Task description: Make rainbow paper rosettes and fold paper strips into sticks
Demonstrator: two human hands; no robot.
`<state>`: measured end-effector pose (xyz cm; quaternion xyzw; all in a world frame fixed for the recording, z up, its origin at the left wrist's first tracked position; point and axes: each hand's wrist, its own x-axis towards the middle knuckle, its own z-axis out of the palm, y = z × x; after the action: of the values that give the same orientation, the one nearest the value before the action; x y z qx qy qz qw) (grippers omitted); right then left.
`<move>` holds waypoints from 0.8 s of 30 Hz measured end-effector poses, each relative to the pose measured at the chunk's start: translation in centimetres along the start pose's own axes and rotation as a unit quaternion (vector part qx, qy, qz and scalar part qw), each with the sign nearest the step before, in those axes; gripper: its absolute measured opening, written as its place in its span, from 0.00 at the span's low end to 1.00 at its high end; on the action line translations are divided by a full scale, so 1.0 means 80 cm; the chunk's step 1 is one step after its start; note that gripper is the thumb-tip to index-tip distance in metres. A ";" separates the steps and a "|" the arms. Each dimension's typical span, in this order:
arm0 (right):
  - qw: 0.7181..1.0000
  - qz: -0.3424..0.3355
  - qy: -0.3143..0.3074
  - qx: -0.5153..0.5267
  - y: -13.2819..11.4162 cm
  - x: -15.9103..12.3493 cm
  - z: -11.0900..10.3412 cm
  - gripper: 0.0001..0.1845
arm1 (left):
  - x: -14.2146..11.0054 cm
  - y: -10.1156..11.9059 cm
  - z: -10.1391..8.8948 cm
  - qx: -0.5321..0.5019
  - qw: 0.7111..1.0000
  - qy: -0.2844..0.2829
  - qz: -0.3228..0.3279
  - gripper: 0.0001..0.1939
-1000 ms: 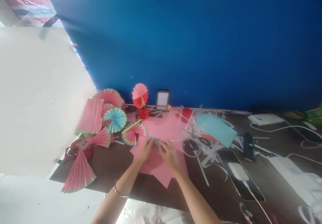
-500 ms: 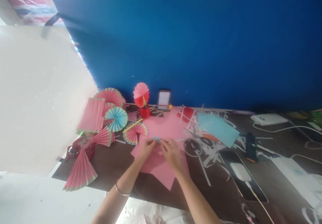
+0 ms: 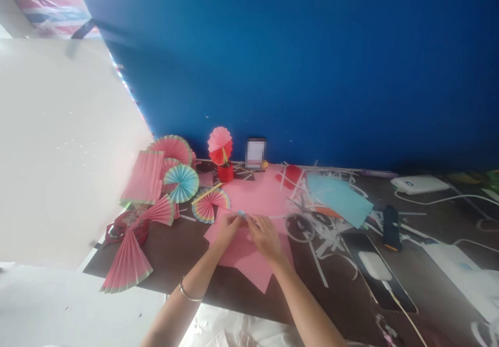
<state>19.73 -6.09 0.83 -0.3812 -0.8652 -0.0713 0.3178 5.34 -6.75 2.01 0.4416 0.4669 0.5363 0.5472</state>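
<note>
Between my fingertips is a small light-blue piece of paper (image 3: 241, 214), too small to show its shape. My left hand (image 3: 230, 226) pinches it from the left. My right hand (image 3: 264, 233) is closed at its right side, thumb and fingers together. Both hands are just above pink paper sheets (image 3: 253, 196) spread on the dark table. A folded fan with a rainbow edge (image 3: 210, 204) lies to the left of my hands, a yellow strip across it. Scissors (image 3: 299, 226) with round handles lie to the right, partly among white paper strips.
Pink pleated fans (image 3: 128, 264) and a blue paper rosette (image 3: 181, 183) are at the left. A pink-and-red paper flower (image 3: 220, 146) stands in a red pot at the back. Light-blue paper (image 3: 339, 198), paper strips, a phone (image 3: 378, 271) and cables spread over the right side.
The small blue piece has shifted slightly between my fingertips, and less of it shows. My hands stay nearly in place; the whole view has moved a little.
</note>
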 end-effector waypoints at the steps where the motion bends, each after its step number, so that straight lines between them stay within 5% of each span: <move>1: 1.000 -0.003 -0.005 -0.001 0.000 0.000 -0.001 0.18 | 0.000 0.001 0.000 -0.002 1.000 -0.001 0.001 0.18; 9: 0.999 0.001 0.001 0.037 -0.003 0.002 -0.001 0.14 | 0.003 -0.009 -0.001 0.054 0.998 0.018 0.035 0.20; 13: 0.980 0.096 0.017 0.172 -0.002 0.005 -0.001 0.13 | 0.005 -0.008 -0.001 0.093 0.993 0.015 0.074 0.20; 18: 0.872 0.299 -0.015 0.388 0.004 0.014 -0.007 0.14 | 0.004 -0.002 -0.003 0.130 0.987 0.022 0.089 0.19; 24: 0.732 0.399 -0.161 0.528 0.013 0.023 -0.028 0.20 | -0.001 0.006 -0.002 0.110 0.991 0.017 0.077 0.20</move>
<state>20.66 -5.04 3.58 -0.4679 -0.5707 0.5926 0.3227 5.08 -6.80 2.49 0.5246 0.4965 0.5300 0.4443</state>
